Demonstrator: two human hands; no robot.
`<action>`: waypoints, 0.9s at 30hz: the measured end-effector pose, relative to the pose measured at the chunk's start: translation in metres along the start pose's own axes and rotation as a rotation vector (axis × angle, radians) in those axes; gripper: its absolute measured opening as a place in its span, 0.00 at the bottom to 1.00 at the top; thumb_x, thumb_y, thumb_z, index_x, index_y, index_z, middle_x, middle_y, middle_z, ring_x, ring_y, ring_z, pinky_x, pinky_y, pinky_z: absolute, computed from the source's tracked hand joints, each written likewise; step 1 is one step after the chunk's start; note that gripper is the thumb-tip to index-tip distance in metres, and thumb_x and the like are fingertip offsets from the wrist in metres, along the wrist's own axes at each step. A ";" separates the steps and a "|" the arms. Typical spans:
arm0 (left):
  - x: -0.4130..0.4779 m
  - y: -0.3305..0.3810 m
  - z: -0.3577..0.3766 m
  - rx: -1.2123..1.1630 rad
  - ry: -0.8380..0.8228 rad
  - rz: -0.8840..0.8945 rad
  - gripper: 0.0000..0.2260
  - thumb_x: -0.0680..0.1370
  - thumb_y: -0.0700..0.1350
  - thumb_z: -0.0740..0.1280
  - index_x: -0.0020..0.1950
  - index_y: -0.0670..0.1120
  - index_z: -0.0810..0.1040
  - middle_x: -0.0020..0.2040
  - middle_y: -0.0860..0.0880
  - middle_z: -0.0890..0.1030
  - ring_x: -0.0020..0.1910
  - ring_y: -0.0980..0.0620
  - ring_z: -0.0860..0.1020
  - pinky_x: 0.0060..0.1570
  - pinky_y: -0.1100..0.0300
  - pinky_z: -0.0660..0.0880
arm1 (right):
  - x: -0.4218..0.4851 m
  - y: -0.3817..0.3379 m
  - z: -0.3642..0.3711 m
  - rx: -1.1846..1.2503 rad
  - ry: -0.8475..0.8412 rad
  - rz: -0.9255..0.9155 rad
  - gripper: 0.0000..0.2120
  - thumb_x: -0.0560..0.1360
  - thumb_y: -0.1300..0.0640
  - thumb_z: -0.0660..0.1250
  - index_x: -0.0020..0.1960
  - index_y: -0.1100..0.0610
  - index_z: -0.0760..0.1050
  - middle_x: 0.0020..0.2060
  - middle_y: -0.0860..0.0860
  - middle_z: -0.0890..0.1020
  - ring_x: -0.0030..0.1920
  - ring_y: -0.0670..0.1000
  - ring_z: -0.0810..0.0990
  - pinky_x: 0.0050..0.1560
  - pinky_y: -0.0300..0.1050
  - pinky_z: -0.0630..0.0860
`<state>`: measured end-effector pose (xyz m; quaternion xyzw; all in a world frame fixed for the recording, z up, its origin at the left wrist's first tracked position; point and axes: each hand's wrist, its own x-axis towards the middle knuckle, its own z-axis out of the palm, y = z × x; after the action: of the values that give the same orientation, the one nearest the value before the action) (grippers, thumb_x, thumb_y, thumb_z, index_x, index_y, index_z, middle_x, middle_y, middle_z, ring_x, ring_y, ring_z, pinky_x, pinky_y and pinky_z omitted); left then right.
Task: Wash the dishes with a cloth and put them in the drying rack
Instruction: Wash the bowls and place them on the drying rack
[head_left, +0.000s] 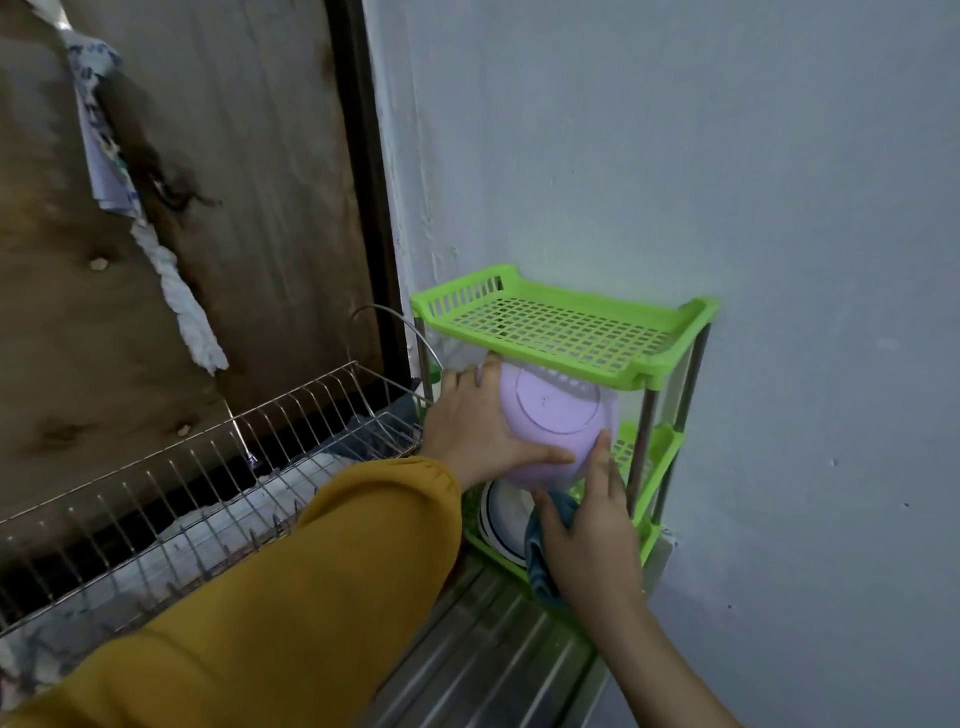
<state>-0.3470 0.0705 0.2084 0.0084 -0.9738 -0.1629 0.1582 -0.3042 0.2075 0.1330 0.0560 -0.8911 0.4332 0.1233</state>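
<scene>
Ribbed steel drainboard (483, 649) forms the work surface, running away from the viewer toward a corner. Item, nearest: mustard sleeve (291, 597) on the left arm, reaching across the drainboard. Item: right hand (587, 535), bare forearm, with a blue cloth (537, 566) bunched under the palm and pinched by the thumb; its fingers are straight and touch the near side of the bowl. Item: left hand (467, 431), fingers curled over the far edge and thumb laid along the underside of a lilac bowl (550, 415). The bowl is held tilted with its base toward the viewer, in the gap between the upper and lower tiers of the green plastic rack (561, 327). Item: white plate (506, 519) with a dark rim, standing on edge on the lower tier just below the bowl. Progress, as judged: one plate racked, the bowl apparently washed and about to be placed but not yet let go; whether more dishes wait cannot be told, no sink being in view. Obstructions: the upper tier sits close above the bowl, and the plate occupies the front of the lower tier, so clearance looks tight. Item, left: wire dish rack (208, 467), no dishes visible in it, pale fabric beneath. Item, beyond: wooden board (234, 182) with hanging rags (182, 301). Item, farthest: pale blue-grey wall (727, 182).
</scene>
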 end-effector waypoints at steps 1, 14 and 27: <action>0.004 0.001 0.004 -0.025 -0.006 -0.007 0.59 0.57 0.72 0.74 0.78 0.46 0.52 0.72 0.47 0.66 0.70 0.45 0.62 0.68 0.52 0.64 | 0.002 -0.001 0.000 0.030 0.001 0.016 0.42 0.78 0.48 0.65 0.79 0.50 0.38 0.79 0.54 0.52 0.74 0.58 0.62 0.57 0.54 0.72; 0.028 -0.022 0.050 -0.597 -0.143 -0.020 0.46 0.69 0.61 0.71 0.80 0.52 0.50 0.80 0.50 0.52 0.79 0.51 0.51 0.76 0.46 0.56 | 0.022 -0.006 0.000 -0.040 -0.090 0.089 0.35 0.80 0.53 0.61 0.80 0.50 0.45 0.79 0.53 0.43 0.73 0.59 0.64 0.59 0.49 0.70; -0.021 -0.025 0.049 -0.569 -0.010 0.030 0.30 0.81 0.48 0.64 0.79 0.49 0.54 0.79 0.53 0.51 0.76 0.59 0.47 0.57 0.85 0.57 | 0.001 -0.006 0.011 0.094 0.054 -0.061 0.29 0.78 0.56 0.66 0.76 0.47 0.60 0.79 0.51 0.51 0.70 0.52 0.66 0.58 0.50 0.73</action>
<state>-0.3430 0.0641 0.1503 -0.0517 -0.8898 -0.4272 0.1520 -0.3055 0.1954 0.1310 0.0773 -0.8639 0.4720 0.1578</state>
